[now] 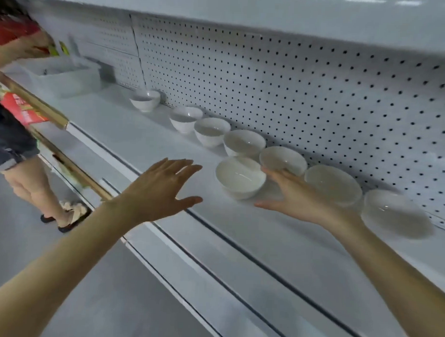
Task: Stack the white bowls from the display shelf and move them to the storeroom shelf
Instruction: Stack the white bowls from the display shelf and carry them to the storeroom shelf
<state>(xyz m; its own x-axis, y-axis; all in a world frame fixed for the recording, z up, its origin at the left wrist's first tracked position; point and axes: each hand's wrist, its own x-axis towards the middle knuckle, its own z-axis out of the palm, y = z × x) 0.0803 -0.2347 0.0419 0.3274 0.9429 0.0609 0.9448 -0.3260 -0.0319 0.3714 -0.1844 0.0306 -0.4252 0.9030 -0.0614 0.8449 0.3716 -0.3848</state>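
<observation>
Several white bowls stand in a row along the pegboard back of the white display shelf [146,140]. One white bowl [240,177] sits apart, nearer the shelf's front. Behind it stands another bowl [283,160]. My left hand [162,189] hovers over the shelf to the left of the near bowl, fingers straight and spread, holding nothing. To the bowl's right, my right hand [295,193] is held out with straight fingers. Its fingertips reach the base of the bowl behind; whether they touch it I cannot tell.
Another person [13,125] stands at the far left by the shelf's edge. A translucent plastic bin [60,74] sits at the shelf's left end. A lower shelf [212,281] juts out below, and grey floor lies at the left.
</observation>
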